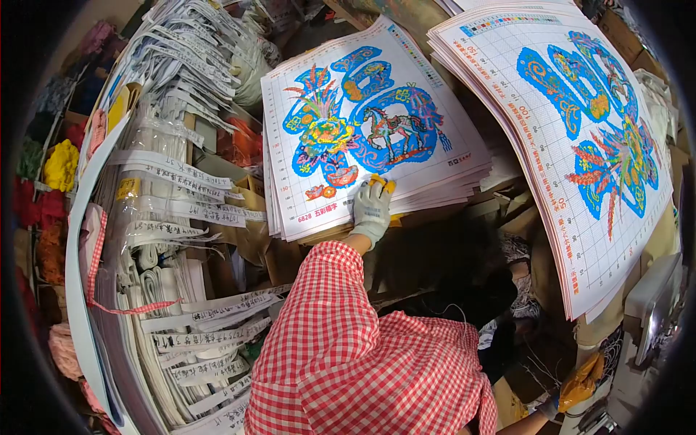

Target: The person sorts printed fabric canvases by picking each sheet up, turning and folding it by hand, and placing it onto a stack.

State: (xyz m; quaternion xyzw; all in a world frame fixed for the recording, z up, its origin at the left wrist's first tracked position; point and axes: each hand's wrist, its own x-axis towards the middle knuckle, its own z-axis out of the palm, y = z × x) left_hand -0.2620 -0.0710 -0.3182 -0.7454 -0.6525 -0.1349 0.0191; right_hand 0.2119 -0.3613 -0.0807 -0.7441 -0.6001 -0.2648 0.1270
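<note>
My left hand (373, 209), in a white work glove with yellow fingertips, rests on the bottom edge of a stack of printed pattern sheets (290, 210). The top sheet bears a blue, multicoloured character design with a horse on a grid. My fingers lie on the paper and do not close round it. Low on the right, my right hand (580, 383) wears a glove with an orange palm. Its fingers point up and look stretched out beside a pale upright part; nothing shows in them. Loose pale threads hang near it.
Another stack of printed sheets (536, 188) leans at the right, beside a grey machine part (652, 304). Folded white bundles with handwritten paper strips (181, 210) fill the left. Coloured yarn (61, 165) sits in shelves beyond. A red checked ribbon (93, 283) hangs there.
</note>
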